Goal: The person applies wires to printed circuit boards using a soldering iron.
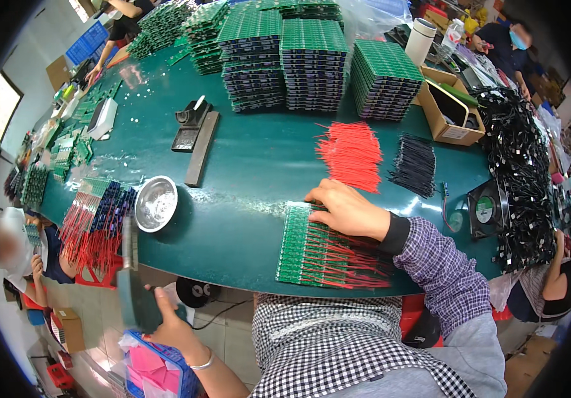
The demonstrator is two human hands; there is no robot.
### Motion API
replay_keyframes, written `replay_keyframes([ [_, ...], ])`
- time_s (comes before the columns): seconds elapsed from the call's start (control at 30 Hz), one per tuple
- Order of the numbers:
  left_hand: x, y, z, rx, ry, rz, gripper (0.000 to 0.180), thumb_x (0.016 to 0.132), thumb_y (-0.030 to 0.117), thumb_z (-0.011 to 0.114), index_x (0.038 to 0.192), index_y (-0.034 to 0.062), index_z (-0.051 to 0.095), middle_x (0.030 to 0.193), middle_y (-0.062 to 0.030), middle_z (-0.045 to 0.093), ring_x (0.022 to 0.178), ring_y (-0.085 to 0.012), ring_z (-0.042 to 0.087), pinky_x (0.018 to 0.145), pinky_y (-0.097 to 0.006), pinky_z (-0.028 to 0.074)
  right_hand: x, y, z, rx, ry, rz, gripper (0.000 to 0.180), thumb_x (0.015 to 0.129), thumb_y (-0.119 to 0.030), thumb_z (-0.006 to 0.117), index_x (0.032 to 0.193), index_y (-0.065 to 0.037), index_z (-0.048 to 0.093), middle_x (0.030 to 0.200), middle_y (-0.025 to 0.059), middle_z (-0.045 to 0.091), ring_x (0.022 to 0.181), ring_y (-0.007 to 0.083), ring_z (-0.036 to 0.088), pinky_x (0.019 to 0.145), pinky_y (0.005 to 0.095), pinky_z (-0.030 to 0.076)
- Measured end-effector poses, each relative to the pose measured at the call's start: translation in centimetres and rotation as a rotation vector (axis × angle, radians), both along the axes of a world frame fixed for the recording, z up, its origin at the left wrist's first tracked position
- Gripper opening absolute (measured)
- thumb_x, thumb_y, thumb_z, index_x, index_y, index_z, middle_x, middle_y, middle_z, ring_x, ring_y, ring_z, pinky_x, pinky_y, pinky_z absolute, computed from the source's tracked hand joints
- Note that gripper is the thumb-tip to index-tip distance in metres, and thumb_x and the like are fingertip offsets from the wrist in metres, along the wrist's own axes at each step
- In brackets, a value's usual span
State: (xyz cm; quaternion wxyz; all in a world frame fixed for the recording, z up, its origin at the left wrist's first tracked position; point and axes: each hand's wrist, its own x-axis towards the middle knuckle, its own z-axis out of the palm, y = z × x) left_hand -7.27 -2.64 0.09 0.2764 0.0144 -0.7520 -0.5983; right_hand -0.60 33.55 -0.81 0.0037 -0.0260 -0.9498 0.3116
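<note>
Two hands, one on the boards, one below the desk

Two hands work apart at a dark green desk (252, 166). The right hand (345, 209) lies flat, fingers spread and clamped on nothing, pressing on a row of small green circuit boards with thin red wires (318, 255) that sits at the near desk edge. Just beyond that hand lies a loose bundle of red wires (352, 156), with a bundle of black wires (415, 164) beside it. The left hand (169, 322) is down below the desk edge, fingers closed around a dark flat rectangular object (136, 298), above a blue plastic basket with pink sheets (156, 368). A round steel bowl (155, 203) stands to the left on the desk. Tall stacks of green circuit boards (312, 63) fill the far side.
</note>
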Motion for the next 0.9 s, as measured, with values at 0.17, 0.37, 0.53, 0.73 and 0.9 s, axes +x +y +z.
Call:
replay_keyframes([
  [0.17,-3.9,0.5,0.2,-0.055,0.063,0.021,0.019,0.091,0.004,0.071,0.106,-0.0071,0.068,0.075,-0.0032,0.063,0.057,-0.008,0.049,0.051,-0.023,0.037,0.0,0.7,0.5,-0.127,-0.162,-0.02,0.042,0.086,-0.028,0.076,0.113,0.003,0.066,0.107,0.0188,0.062,0.105,0.0353,0.06,0.091,0.0419,0.05],
  [0.37,-2.2,1.4,-1.3,0.167,-0.036,-0.168,0.02,0.087,-0.005,0.068,0.107,-0.0067,0.066,0.088,-0.0089,0.067,0.056,-0.0081,0.05,0.048,-0.022,0.038,1.1,1.2,-0.5,-0.213,-0.145,-0.012,0.043,0.09,-0.031,0.075,0.115,0.002,0.064,0.102,0.0152,0.062,0.097,0.0271,0.064,0.087,0.0372,0.051],
  [0.53,-0.5,2.3,-1.4,0.188,-0.036,-0.185,0.023,0.088,-0.006,0.067,0.111,-0.0076,0.063,0.098,-0.0106,0.067,0.058,-0.0077,0.051,0.048,-0.022,0.038,1.1,0.9,0.9,-0.382,-0.232,-0.073,0.047,0.089,-0.033,0.075,0.116,0.002,0.06,0.113,0.0204,0.064,0.105,0.0303,0.064,0.09,0.0383,0.051],
  [0.73,0.6,2.5,-2.5,0.122,-0.077,-0.167,0.023,0.088,-0.006,0.067,0.111,-0.0071,0.063,0.101,-0.0108,0.068,0.058,-0.0082,0.05,0.049,-0.022,0.038,2.7,0.7,0.9,-0.487,-0.219,-0.166,0.053,0.081,-0.028,0.081,0.117,0.003,0.057,0.112,0.0234,0.068,0.104,0.0303,0.066,0.088,0.0392,0.051],
  [0.9,1.1,3.2,-2.2,0.129,-0.032,-0.192,0.021,0.089,-0.005,0.068,0.11,-0.0066,0.064,0.1,-0.0106,0.068,0.059,-0.0085,0.051,0.05,-0.022,0.038,4.2,0.3,0.8,-0.72,-0.198,-0.227,0.049,0.079,-0.02,0.082,0.116,0.002,0.057,0.104,0.0186,0.071,0.096,0.0228,0.068,0.082,0.0354,0.052],
])
